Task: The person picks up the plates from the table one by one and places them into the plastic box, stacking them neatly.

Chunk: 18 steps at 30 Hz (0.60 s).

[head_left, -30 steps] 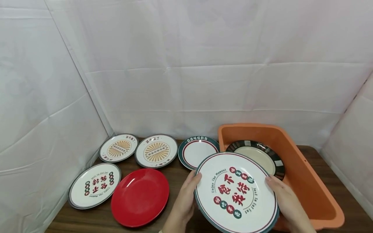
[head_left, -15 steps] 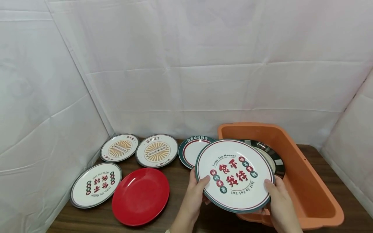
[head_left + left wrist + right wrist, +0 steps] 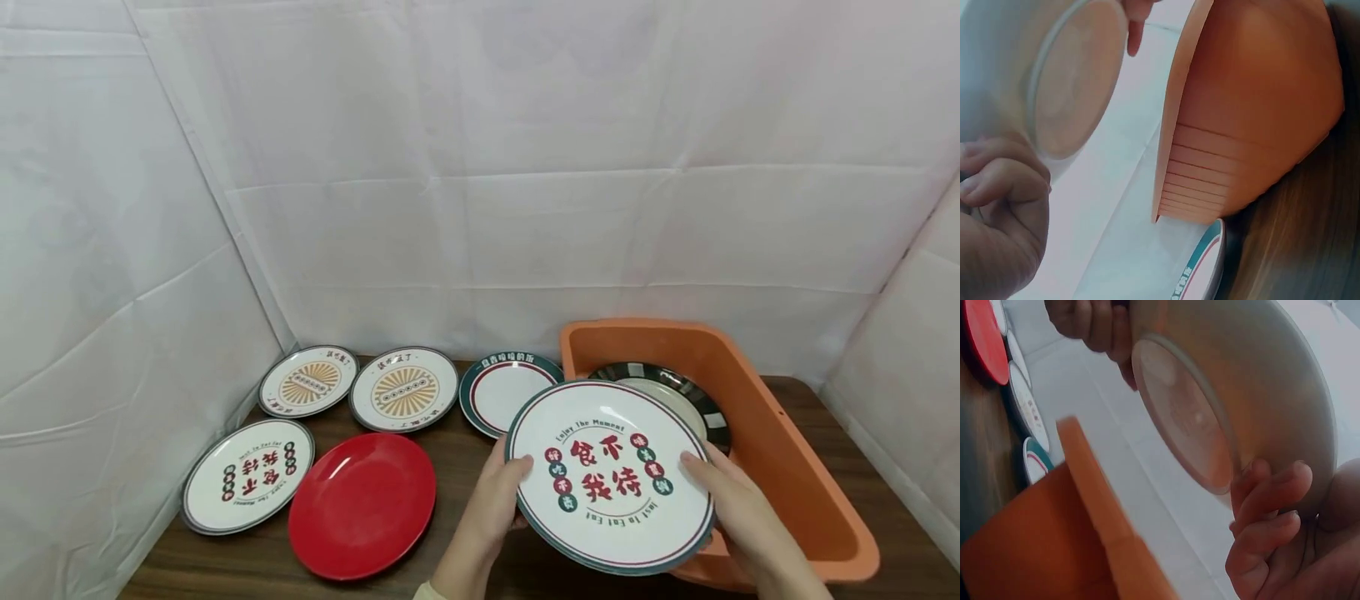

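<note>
A white plate (image 3: 615,533) with a teal rim, red characters and small coloured dots is held up between both hands, its printed face turned upward. My left hand (image 3: 487,493) grips its left edge, thumb on top and fingers curled beneath. At the opposite edge my right hand (image 3: 746,504) holds it the same way. The right wrist view shows the plate's pale underside (image 3: 1260,381), with curled fingertips (image 3: 1272,487) against it. Below and behind the plate stands an orange basin (image 3: 787,483), partly covered by it in the head view.
Inside the basin lies a cream plate with a dark patterned rim (image 3: 708,408). A teal-rimmed plate (image 3: 510,392) sits left of the basin. Farther left are two sunburst plates (image 3: 405,390), a red plate (image 3: 363,504) and a white printed plate (image 3: 251,475). White cloth (image 3: 450,167) encloses the table.
The held plate has turned counterclockwise in the hands, so its print reads more upright. It rose, then came down slightly. The plates on the table stay where they were.
</note>
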Motion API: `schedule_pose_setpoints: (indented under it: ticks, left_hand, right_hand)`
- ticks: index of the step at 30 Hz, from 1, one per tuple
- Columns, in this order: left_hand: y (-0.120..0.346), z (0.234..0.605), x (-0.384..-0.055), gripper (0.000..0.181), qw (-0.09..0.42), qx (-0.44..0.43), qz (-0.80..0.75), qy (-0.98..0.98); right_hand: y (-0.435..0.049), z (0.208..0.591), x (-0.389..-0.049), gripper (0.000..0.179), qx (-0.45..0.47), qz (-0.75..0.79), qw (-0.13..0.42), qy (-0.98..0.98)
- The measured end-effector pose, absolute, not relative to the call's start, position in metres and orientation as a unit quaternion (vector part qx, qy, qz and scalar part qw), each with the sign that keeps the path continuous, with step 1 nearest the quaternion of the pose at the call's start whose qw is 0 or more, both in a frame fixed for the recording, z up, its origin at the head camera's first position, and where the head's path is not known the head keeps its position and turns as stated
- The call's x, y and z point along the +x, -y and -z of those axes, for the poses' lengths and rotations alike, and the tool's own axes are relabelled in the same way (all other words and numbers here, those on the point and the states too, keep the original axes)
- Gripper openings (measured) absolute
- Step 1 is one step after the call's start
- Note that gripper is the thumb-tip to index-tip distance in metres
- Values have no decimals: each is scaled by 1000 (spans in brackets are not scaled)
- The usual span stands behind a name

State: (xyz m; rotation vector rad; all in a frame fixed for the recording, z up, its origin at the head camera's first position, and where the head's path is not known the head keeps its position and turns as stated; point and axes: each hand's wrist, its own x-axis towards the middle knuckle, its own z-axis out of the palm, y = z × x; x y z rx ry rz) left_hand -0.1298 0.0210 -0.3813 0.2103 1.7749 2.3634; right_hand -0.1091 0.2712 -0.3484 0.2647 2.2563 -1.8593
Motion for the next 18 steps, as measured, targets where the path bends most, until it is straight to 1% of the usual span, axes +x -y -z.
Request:
schedule_pose_setpoints:
  ticks: [2,5,11,14,18]
  left_hand:
    - [-19,382,-132,45,113,85,-783,-606]
    - [-16,383,-135,44,129,97,-773,-614]
    - [-19,376,-144,36,154,93,-750,-636]
    - [-24,370,-153,34,159,99,-737,-650]
    - [-36,359,-170,38,160,99,-740,-646]
  right_hand:
    - [-277,349,-110,55,96,634,116,-759]
    - [-280,352,-111,55,96,643,127,-749]
    - [-287,348,-119,59,109,624,123,-764]
    - [-295,344,-127,62,93,602,105,-786]
    - [-306,337,-140,63,55,581,46,-811]
